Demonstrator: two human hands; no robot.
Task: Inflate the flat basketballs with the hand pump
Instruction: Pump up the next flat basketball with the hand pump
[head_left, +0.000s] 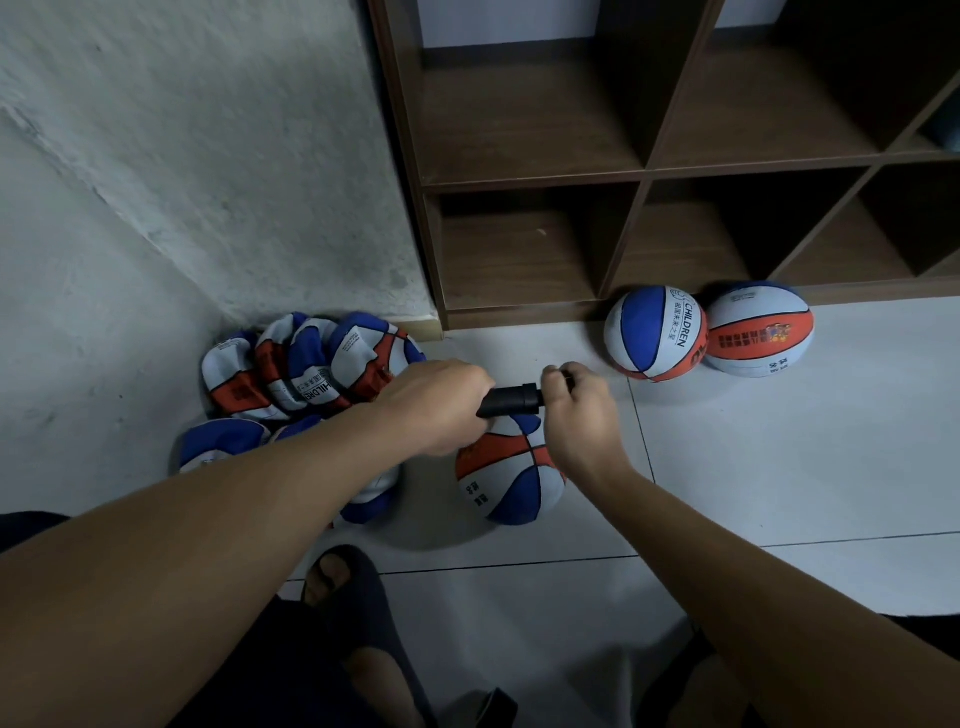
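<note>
A black hand pump (511, 401) lies level above a red, white and blue basketball (511, 475) on the floor. My left hand (436, 405) grips the pump's barrel. My right hand (579, 410) grips the pump's handle end, which its fingers hide. The pump's left end and the ball's valve are hidden behind my left hand. A heap of several flat, crumpled basketballs (306, 374) lies in the corner to the left. Two round, full basketballs (657, 332) (761, 327) rest against the shelf at the right.
A brown wooden cubby shelf (639, 176) stands behind the balls, and a rough white wall (208, 156) closes the left side. The floor is pale tile (779, 467). My foot in a dark sandal (353, 587) is near the bottom.
</note>
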